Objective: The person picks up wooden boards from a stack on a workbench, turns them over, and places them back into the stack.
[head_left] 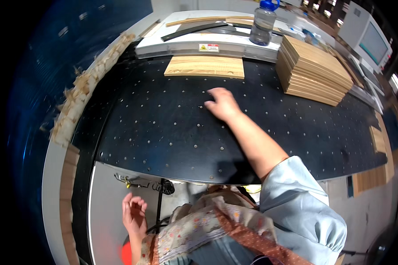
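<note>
My right hand (224, 105) reaches out over the black table (185, 137), which is dotted with small metal studs or holes. Its thumb stands apart from the fingers and it holds nothing. Ahead of it, a single light wood-grain board (203, 66) lies flat against the low grey ledge at the table's far side. Small round notches show along the board's near edge. Down at the lower left, in front of the table's near edge, my left hand (135, 215) hangs with loosely bent fingers and nothing in it.
A stack of similar boards (314, 70) stands at the back right. Behind the ledge are a blue-lidded water bottle (263, 24) and dark strips (194, 31). A machine with a bristly edge (90, 84) borders the left. A monitor (369, 37) sits far right.
</note>
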Demonstrator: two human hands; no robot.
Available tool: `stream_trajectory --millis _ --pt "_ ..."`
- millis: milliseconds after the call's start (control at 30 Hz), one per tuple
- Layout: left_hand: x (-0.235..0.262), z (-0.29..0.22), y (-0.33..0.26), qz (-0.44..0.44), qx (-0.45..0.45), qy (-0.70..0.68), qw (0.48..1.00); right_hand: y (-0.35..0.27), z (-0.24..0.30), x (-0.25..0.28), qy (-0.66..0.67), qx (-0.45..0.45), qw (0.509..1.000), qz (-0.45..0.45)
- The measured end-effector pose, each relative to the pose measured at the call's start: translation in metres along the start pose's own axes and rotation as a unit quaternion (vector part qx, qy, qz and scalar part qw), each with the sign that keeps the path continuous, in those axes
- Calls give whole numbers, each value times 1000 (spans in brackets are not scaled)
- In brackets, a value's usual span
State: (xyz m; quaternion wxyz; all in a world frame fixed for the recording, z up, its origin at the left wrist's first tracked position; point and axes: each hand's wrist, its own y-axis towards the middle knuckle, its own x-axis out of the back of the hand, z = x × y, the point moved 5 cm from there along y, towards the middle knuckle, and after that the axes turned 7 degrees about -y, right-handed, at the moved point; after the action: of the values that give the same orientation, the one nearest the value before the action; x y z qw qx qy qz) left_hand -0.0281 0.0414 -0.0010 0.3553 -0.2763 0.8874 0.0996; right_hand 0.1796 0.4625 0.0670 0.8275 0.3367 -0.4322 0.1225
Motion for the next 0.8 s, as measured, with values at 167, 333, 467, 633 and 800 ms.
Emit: stream_trajectory --millis 167,333,467,633,800 --pt "-89 -5 99 142 -139 401 894 -25 -100 7 -142 -210 967 -24" --pt "-133 36 144 188 -267 664 673 33 -108 5 -166 -245 954 49" --pt "-126 37 162 160 -240 702 651 63 -98 -11 -175 -255 948 79" --pt "-122 35 168 165 -228 692 665 64 -103 -30 -160 -182 970 31" --pt "-121 37 174 211 -205 635 714 2 -81 -10 -154 -87 984 -17"
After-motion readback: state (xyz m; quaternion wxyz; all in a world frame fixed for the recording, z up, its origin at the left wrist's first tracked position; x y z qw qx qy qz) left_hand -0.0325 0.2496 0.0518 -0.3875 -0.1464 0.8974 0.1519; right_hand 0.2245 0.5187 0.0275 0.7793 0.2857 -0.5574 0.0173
